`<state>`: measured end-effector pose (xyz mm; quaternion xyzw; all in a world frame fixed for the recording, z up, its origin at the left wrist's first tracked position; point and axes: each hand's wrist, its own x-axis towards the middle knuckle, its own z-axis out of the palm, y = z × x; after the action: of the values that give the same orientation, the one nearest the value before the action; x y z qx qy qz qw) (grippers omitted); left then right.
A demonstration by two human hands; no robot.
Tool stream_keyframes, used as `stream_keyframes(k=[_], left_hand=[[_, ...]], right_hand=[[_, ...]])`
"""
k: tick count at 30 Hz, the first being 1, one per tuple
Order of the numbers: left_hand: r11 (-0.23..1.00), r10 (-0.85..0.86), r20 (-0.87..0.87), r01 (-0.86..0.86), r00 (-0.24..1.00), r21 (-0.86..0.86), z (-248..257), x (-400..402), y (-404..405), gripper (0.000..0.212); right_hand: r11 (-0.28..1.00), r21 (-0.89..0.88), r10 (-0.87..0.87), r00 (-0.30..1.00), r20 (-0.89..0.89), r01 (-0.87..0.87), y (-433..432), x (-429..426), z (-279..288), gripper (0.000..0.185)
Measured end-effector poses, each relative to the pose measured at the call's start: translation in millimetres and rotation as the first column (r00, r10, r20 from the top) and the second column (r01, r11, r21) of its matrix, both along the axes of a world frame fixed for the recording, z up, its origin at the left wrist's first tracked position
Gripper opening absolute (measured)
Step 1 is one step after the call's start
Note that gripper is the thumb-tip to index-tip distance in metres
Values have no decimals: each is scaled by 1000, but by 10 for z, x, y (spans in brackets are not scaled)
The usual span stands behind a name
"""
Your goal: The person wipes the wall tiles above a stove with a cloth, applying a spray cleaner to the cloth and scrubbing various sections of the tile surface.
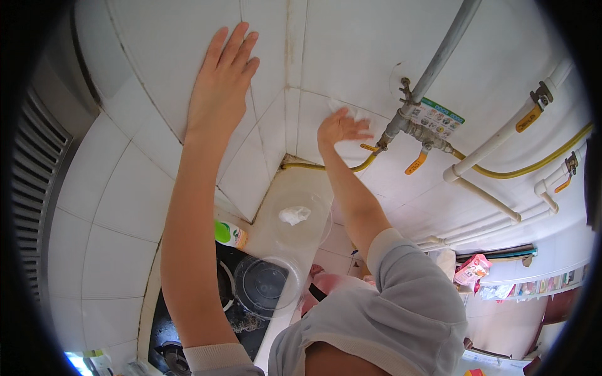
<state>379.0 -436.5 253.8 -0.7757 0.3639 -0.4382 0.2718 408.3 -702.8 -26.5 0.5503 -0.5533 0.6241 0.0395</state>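
My left hand (223, 87) rests palm-down against the white tiled wall (155, 66), left of the corner, its fingers slightly apart and nothing in it. Right of the corner, my right hand (341, 129) is blurred and presses a thin white wipe (350, 110) to the tiles. Just beside that hand is a gas pipe valve with a yellow lever (369, 147). Below, a crumpled white wipe (295, 215) lies in a clear round plastic lid or dish on the beige counter (301, 181). A second clear round plastic lid (268, 286) overlaps the black gas hob (244, 324).
A grey metal pipe (444, 51) and a yellow gas hose (522, 173) run along the right wall, beside white pipes (494, 141) with lever valves. A green-capped bottle (230, 233) stands by the hob. A vented metal panel (40, 188) is at far left.
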Motion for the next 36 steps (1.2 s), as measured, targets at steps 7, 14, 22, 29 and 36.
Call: stream_keyframes(k=[7, 14, 22, 29, 36], left_hand=[[999, -41, -23, 40, 999, -37, -33, 28, -78, 35], [999, -33, -14, 32, 999, -33, 25, -2, -61, 35], [998, -37, -38, 35, 999, -57, -26, 23, -71, 34], [995, -65, -53, 60, 997, -86, -14, 11, -106, 33], [994, -72, -50, 67, 996, -90, 8, 6, -76, 32]], right_hand=[[826, 563, -248, 902, 353, 7, -365, -176, -463, 45], [803, 372, -80, 534, 842, -466, -301, -403, -1024, 27], [792, 217, 117, 492, 863, -570, 234, -819, 27, 14], [564, 814, -428, 795, 430, -137, -574, -481, -796, 17], [515, 850, -355, 876, 326, -108, -554, -490, -880, 14]])
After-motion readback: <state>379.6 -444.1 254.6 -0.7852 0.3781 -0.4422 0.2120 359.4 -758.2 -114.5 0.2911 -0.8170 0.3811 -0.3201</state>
